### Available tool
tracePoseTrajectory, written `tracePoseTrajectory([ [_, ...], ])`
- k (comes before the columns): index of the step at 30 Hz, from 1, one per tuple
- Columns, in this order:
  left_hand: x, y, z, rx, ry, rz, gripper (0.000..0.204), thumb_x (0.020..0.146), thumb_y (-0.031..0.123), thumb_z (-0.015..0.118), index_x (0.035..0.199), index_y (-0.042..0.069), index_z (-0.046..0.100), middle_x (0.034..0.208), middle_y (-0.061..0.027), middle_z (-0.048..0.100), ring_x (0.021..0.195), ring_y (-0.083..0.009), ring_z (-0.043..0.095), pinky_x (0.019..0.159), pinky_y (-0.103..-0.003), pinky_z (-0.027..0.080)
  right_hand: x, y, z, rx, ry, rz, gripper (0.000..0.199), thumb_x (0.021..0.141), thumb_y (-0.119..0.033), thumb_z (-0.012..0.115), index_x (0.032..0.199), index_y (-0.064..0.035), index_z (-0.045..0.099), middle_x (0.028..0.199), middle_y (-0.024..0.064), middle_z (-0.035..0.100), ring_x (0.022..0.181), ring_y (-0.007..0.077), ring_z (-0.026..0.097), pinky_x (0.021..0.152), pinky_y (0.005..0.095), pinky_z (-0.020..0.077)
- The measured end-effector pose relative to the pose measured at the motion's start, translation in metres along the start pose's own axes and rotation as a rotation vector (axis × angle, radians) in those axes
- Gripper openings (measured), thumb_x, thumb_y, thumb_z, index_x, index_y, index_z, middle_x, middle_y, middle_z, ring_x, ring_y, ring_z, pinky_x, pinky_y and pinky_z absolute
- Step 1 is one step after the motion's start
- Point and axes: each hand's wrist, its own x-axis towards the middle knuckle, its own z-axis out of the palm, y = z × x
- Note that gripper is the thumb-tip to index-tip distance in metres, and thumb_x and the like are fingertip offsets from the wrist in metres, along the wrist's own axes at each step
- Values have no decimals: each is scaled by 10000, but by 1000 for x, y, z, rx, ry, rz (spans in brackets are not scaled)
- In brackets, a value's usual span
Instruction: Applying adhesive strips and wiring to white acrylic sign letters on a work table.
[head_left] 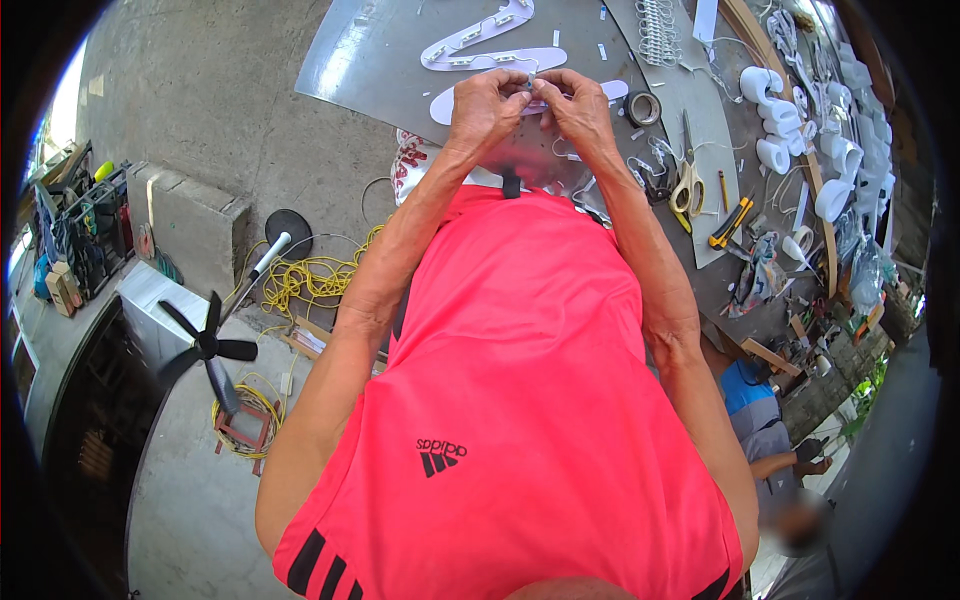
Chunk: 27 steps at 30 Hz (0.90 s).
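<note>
My left hand (488, 108) and my right hand (578, 108) meet over the grey table, thumbs and fingertips pinched together. Between them is a small white LED module (531, 78), partly covered by the fingers. Just beyond lies a white zigzag letter-shaped piece (548, 57) with several small modules wired along it. Another flat white strip (442, 108) passes beneath both hands, its right end showing past my right hand. A roll of black tape (643, 108) sits to the right of that hand.
On the table's right are scissors (687, 190), an orange-black utility knife (731, 223), white curled strips (775, 120) and a wooden bar (824, 235). At left, a fan (207, 345) and yellow cable (310, 283) stand on the floor. Another person (765, 430) is at lower right.
</note>
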Motion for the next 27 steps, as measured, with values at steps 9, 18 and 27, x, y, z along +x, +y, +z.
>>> tracePoseTrajectory([
  [9,1,15,-2,-167,-93,-98,220,910,131,708,1082,-2,738,837,-76,747,631,-91,649,580,-241,531,20,13,-18,189,-183,101,234,952,-219,679,1039,-2,682,794,9,665,582,50,535,447,209,371],
  [18,-1,8,3,-218,-49,-182,182,881,138,733,964,-24,742,762,-68,732,581,-79,627,533,-227,502,14,-1,-17,138,-178,85,261,921,-219,699,997,30,703,786,49,696,550,75,576,437,231,407],
  [27,-1,4,12,60,83,84,196,836,193,733,833,-3,740,649,-69,702,558,-100,647,527,-272,525,20,7,-16,127,-178,98,273,928,-238,719,980,29,693,756,53,682,552,72,587,433,213,446],
])
